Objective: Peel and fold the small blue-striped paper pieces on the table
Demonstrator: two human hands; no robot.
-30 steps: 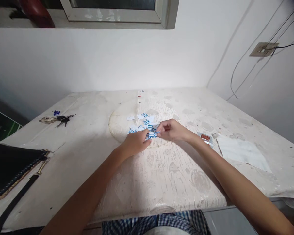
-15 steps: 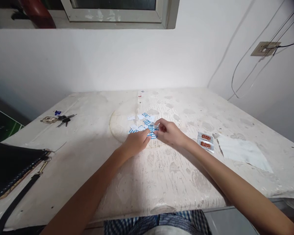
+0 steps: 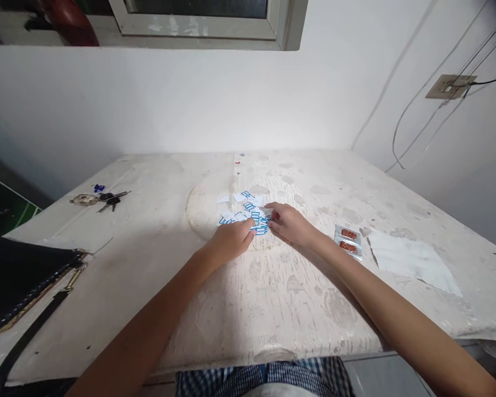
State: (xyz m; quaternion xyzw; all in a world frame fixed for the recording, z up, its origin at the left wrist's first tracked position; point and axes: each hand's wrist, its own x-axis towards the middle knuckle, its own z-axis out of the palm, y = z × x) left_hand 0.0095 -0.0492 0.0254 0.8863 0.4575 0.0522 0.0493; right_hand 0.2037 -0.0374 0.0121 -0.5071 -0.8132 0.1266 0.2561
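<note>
Several small white paper pieces with blue printing (image 3: 248, 206) lie in a loose, overlapping cluster near the middle of the table. My left hand (image 3: 230, 240) is at the near left side of the cluster, thumb and fingers closed on the edge of a printed piece (image 3: 259, 226). At the cluster's right side is my right hand (image 3: 290, 223), its index finger and thumb curled around the edge of a paper piece. The fingers partly hide the pieces beneath them.
Keys with a keychain (image 3: 112, 199) lie at the left, behind a black bag (image 3: 28, 275) with a strap. To the right are a blister pack of reddish-brown tablets (image 3: 348, 241) and a white cloth or paper sheet (image 3: 413, 262). The wall (image 3: 215, 105) stands behind the table (image 3: 273, 309).
My right hand has lowered slightly and moved a little to the right, with its fingers closer to the paper. My left hand stays at nearly the same spot. The view has shifted slightly.
</note>
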